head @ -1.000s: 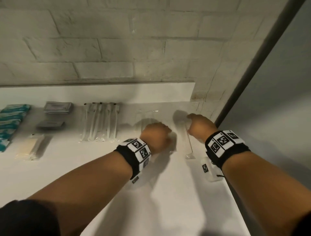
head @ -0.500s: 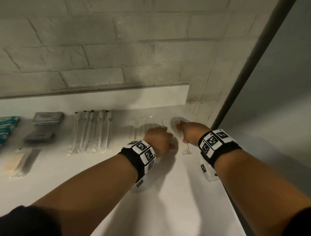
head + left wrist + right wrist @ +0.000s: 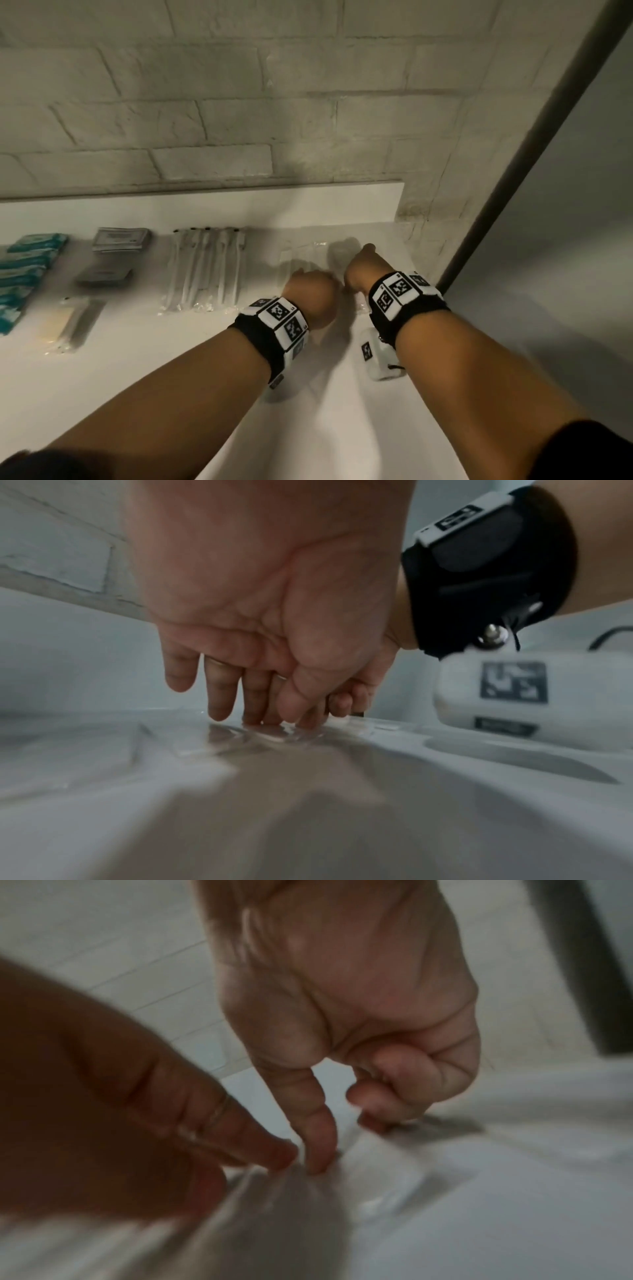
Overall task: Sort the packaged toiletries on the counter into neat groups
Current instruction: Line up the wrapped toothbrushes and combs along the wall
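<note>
- My left hand [image 3: 310,298] is at the counter's [image 3: 171,359] back right corner, fingers [image 3: 219,696] straight and close together, tips pressing the clear packets [image 3: 301,255].
- My right hand [image 3: 364,270] is just beside it, thumb [image 3: 318,1139] and forefinger pinching a clear packet edge, other fingers curled.
- Toothbrush packets [image 3: 205,267] lie in a row mid-back.
- Grey sachets [image 3: 121,238] and teal packets [image 3: 29,260] sit toward the back left.
</note>
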Tool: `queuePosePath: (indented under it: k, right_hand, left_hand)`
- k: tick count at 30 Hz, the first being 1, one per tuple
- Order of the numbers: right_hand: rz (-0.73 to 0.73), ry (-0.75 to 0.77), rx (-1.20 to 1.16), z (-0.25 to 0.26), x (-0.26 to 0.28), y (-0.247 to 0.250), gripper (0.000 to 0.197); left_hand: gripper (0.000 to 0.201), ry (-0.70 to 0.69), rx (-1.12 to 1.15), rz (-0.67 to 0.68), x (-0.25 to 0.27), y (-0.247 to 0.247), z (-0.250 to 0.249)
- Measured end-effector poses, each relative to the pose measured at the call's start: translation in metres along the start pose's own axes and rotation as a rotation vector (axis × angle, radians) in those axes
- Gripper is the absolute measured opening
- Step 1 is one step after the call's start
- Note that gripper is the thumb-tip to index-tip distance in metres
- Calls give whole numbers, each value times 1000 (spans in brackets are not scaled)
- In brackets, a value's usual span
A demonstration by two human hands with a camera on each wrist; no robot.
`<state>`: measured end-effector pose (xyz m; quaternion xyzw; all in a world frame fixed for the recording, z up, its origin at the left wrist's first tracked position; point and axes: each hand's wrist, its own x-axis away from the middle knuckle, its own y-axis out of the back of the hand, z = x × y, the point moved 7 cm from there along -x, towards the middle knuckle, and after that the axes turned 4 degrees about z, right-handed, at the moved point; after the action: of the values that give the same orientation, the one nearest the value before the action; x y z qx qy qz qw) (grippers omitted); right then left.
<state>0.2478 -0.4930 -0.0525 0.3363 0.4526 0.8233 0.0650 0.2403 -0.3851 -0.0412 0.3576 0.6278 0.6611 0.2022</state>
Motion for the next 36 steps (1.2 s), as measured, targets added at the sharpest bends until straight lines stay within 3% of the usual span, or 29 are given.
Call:
queuePosePath:
  k: [4,7,9,11,14,16,20,24,27,29,36]
  right_hand:
    - [75,168,55,12,14,14,32]
    - [-98,309,-19,29,22,48,5]
    - [-289,411,-117,30,27,71,11]
    - [-361,467,-56,23,31,77,5]
    - [-145,483,156,-3,27,51,37]
    - [-70,471,209,-20,28,44,48]
    - [-56,444,344,-22,27,40,49]
    - [14,370,559,-21,23,24,66]
    - [-50,319,564,-28,22,36,69]
    - [-17,271,611,-36,19,37,67]
    - [47,261,488,-49,15,35,66]
  left_hand:
    - [39,-19,14,29,2,-7,3]
    - [39,-30,-9,28,1,-12,4]
    - [36,-46,-16,-7,1,-13,3]
    - [35,-54,-13,-40,0,-14,3]
    - [41,-47,-34,-13,-2,-14,5]
    - [44,-33,-20,28,-3,-14,7]
    - [44,-15,-20,11,-4,-11,4]
    - [39,8,-27,-97,-1,1,-5]
    - [51,-46,1,-9,-3,-2,-19]
    - [65,-51,-7,69,-9,-7,-26]
    - [74,24,8,101,-41,-5,-25]
